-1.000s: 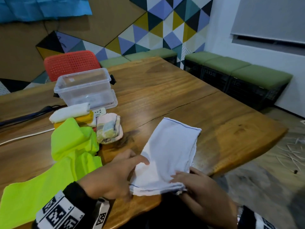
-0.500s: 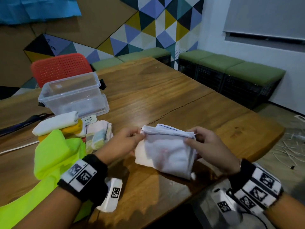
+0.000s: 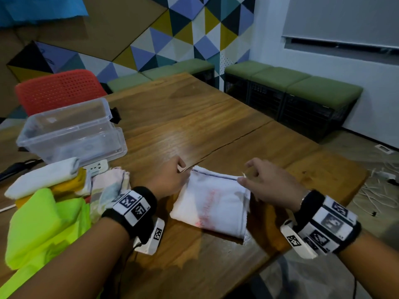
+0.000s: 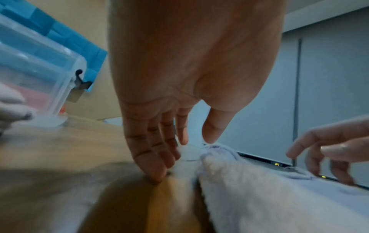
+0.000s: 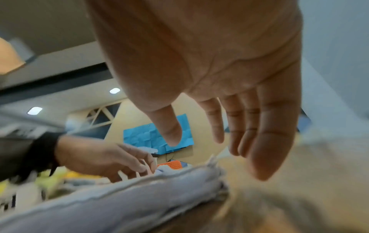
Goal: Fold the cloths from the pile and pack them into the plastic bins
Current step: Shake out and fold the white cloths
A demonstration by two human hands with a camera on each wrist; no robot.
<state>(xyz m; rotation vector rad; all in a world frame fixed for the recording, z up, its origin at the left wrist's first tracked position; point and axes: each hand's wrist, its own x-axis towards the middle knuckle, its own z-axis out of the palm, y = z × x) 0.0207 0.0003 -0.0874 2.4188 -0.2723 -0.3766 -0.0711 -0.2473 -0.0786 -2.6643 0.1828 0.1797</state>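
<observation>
A folded white cloth [image 3: 212, 203] with a thin blue hem and faint red stitching lies flat on the wooden table [image 3: 216, 130], near its front edge. My left hand [image 3: 181, 170] hovers at the cloth's far left corner with its fingers straight and pointing down. The left wrist view shows the left hand [image 4: 185, 151] holding nothing, its thumb tip just above the cloth [image 4: 259, 197]. My right hand [image 3: 246, 175] is at the far right corner. In its wrist view the right hand [image 5: 215, 149] is spread over the cloth [image 5: 119, 205] without gripping it. Two clear plastic bins [image 3: 71, 130] stand stacked at the left.
The pile sits left of my left arm: a neon green cloth [image 3: 43, 223], a white roll [image 3: 43, 180], a yellow cloth [image 3: 69, 186] and a pastel cloth [image 3: 110, 188]. A white power strip [image 3: 97, 167] lies by the bins. Behind them stands a red chair [image 3: 58, 89]. Green benches [image 3: 302, 89] line the right wall.
Both hands carried the cloth's near edge over to the far edge, laid the fold down on the table and let go of its corners.
</observation>
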